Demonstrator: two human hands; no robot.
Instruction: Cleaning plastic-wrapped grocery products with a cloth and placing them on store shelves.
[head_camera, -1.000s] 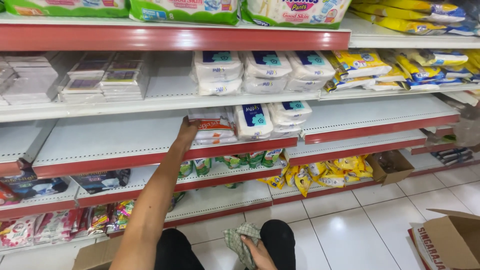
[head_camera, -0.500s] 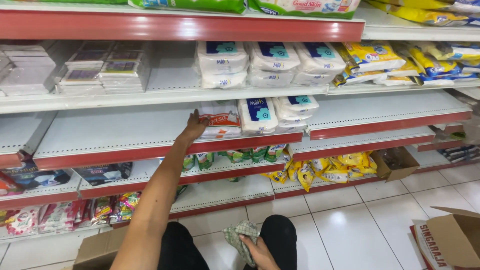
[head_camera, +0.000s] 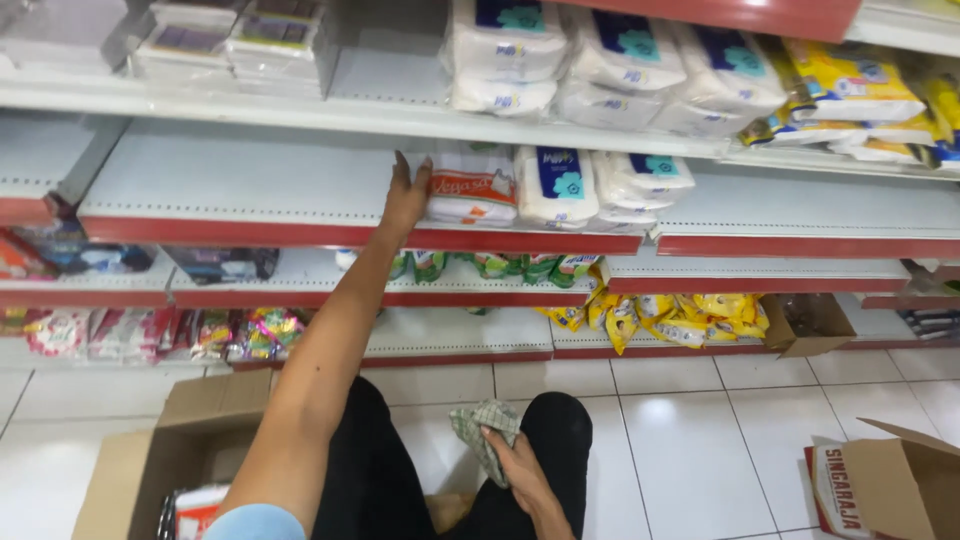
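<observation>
White-and-orange soft pack — left hand flat against it, on shelf

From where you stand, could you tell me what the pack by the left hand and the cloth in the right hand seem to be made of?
The pack touched by the left hand looks like thin, glossy plastic film over something soft: it shines and bulges like a pillow. The cloth in the right hand seems to be woven fabric, matte, with a faint check pattern and limp folds; the fibre cannot be told.
</observation>
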